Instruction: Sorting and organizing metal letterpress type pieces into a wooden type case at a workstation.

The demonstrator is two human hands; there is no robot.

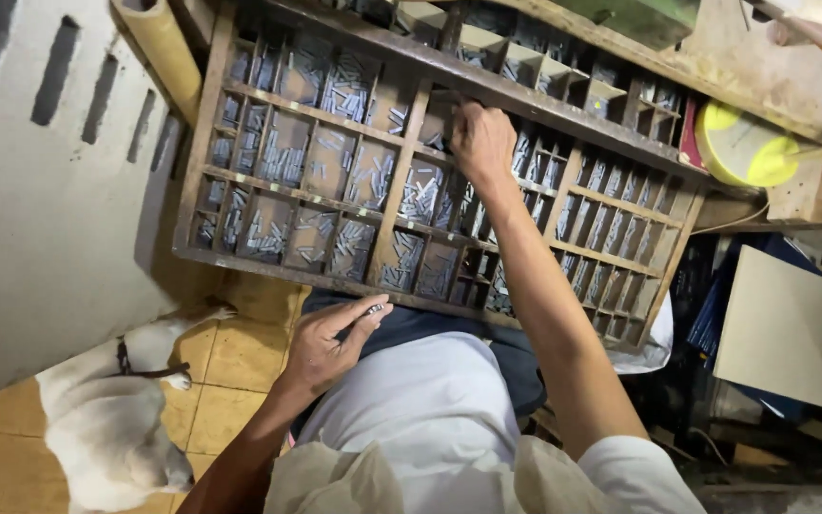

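Observation:
A wooden type case (204,143) with many small compartments full of grey metal type pieces (284,152) slopes in front of me. My right hand (482,141) reaches into a compartment near the case's upper middle, fingers curled down among the pieces. My left hand (328,343) hovers over my lap just below the case's front edge, pinching a few small metal type pieces (374,308) between thumb and fingers.
A white dog (111,419) lies on the tiled floor at lower left, beside a pale wall. A yellow round tin (744,148) sits at upper right. A beige board (782,324) and dark clutter stand at right.

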